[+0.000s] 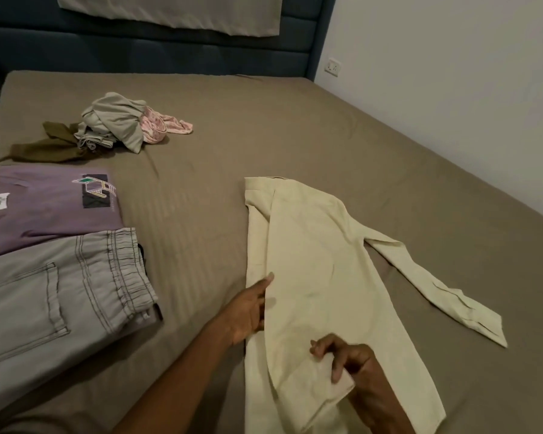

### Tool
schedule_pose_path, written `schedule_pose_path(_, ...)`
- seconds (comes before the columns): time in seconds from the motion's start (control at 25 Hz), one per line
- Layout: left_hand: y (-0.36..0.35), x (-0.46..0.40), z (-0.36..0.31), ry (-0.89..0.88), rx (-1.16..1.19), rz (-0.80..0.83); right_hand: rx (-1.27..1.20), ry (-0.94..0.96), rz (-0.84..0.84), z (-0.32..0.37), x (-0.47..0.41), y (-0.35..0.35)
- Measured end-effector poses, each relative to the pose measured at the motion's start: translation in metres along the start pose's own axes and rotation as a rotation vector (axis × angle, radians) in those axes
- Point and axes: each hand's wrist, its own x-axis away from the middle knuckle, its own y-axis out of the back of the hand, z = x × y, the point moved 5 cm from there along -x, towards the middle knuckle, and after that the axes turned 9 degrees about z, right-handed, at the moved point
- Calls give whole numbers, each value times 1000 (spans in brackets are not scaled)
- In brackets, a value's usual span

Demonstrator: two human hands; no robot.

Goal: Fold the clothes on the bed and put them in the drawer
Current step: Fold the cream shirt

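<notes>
A cream long-sleeved shirt [311, 261] lay lengthwise on the bed [232, 126], right of centre, its left side already turned in over the body and its right sleeve [436, 286] stretched out flat toward the right, cuff end nearest the near-right. The left hand [248, 311] rested at the shirt's left folded edge, about midway along its length, fingers straight and together, the forefinger tip touching the cloth; palm side could not be made out fully. The right hand [348, 358] sat on the near part of the shirt, fingers curled, pinching a fold of the cream fabric between thumb and fingers and lifting it slightly off the body of the garment. Both hands were thus on the same shirt, left one farther, right one nearer. To the near left lay folded grey jeans [60, 299], elastic waistband facing right, touching a folded purple t-shirt [44, 208] just beyond them, printed graphic upward. Farther off, at the far left of the bed, a loose heap: a grey-green garment [116, 123], a pink patterned piece [163, 126] beside it on the right, an olive-brown cloth [44, 145] trailing left. Dark blue padded headboard [138, 54] at the far end; white wall [452, 73] with a socket [333, 67] on the right.
</notes>
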Motion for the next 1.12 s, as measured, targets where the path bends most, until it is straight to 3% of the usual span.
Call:
schedule_pose_path(0.08, 0, 2, -1, -98, -88, -12, 31, -29, -5, -12, 22, -1)
schedule_pose_path(0.16, 1, 9, -1, -209, -134, -68, 237, -108, 64, -17, 41, -10)
schedule_pose_path(0.24, 7, 20, 6, -275, -170, -136, 411, -202, 2, -23, 59, -13)
schedule_pose_path(0.4, 28, 35, 33, -211, -294, -231, 593, -352, -5, -18, 62, -20)
schedule_pose_path(0.52, 26, 34, 31, -200, -332, -228, 619, -387, -233, 4, 41, -12)
schedule_pose_path(0.6, 27, 33, 30, -177, -385, -236, 622, -359, -431, 16, 5, -1)
schedule_pose_path(0.76, 35, 39, 40, -137, -393, -172, 619, -328, -629, 11, -117, 28)
schedule_pose_path(0.96, 32, 44, 37, -98, -195, -91, 817, -478, -634, -26, -291, 80)
schedule_pose_path(1.12, 43, 35, 29, -11, -124, -106, 895, -578, -671, -44, -356, 105)
